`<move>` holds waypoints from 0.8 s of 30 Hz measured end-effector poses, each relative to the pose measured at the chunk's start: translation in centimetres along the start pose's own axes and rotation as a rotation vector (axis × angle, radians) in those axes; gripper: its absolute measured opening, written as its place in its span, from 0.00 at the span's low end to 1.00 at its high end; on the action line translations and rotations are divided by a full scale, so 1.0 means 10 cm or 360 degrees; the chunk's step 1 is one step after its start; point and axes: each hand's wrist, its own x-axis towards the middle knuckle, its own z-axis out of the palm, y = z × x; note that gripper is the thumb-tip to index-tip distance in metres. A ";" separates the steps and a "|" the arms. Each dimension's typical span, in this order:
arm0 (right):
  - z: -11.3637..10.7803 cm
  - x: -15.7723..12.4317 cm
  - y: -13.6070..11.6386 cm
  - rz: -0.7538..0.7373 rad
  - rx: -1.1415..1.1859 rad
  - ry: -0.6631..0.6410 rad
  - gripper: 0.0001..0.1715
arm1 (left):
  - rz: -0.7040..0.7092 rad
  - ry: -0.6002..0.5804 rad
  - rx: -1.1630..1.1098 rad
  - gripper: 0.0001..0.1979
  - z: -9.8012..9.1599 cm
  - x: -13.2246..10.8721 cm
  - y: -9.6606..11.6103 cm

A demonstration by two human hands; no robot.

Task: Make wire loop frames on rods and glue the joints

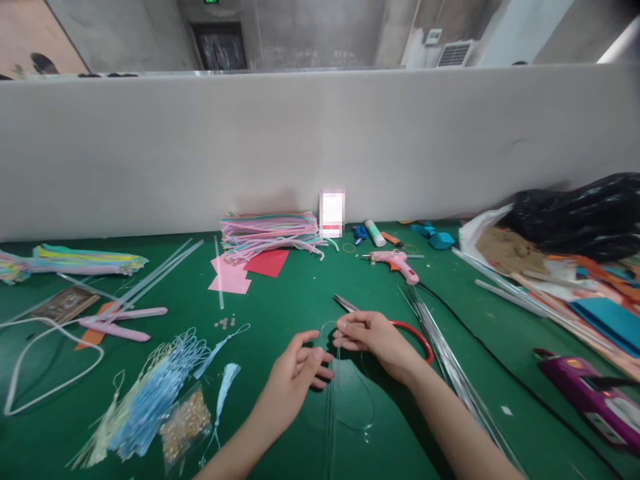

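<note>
My right hand [367, 337] pinches the upper end of some thin wire [330, 427] between thumb and fingertips. The straight strands run down toward the near table edge. A small loop of fine strand curves out between my hands, and a larger clear loop [373, 407] hangs lower right. My left hand [300, 363] is beside the wire with fingers apart; whether they touch it I cannot tell. Behind my right hand lie red-handled scissors [425, 343], partly hidden by it. Right of my forearm rests a bundle of silvery wires [445, 360].
A pink glue gun [395, 262] with a black cord lies beyond my hands. Blue tassels [155, 393] and a bag of gold beads [185, 427] are at left, pipe cleaners [270, 233] at the back. A purple device [585, 393] sits right.
</note>
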 end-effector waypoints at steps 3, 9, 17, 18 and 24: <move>0.02 0.01 0.01 -0.0010 0.0003 0.0000 0.24 | -0.0122 -0.0076 -0.0140 0.28 0.02 0.03 -0.06; 0.07 0.01 0.02 0.0007 0.0009 -0.0018 0.24 | -0.0209 -0.0143 -0.0179 0.24 0.02 0.02 -0.11; -0.02 -0.01 -0.03 0.0027 0.0005 -0.0042 0.21 | -0.0261 -0.0102 -0.0028 0.22 -0.02 0.08 -0.08; -0.05 -0.01 -0.03 0.0033 0.0009 -0.0042 0.20 | -0.0291 -0.0116 -0.0023 0.22 -0.02 0.08 -0.06; -0.25 0.01 -0.08 0.0075 0.0053 0.0009 0.12 | -0.0406 -0.0218 0.0052 0.20 0.06 0.15 0.02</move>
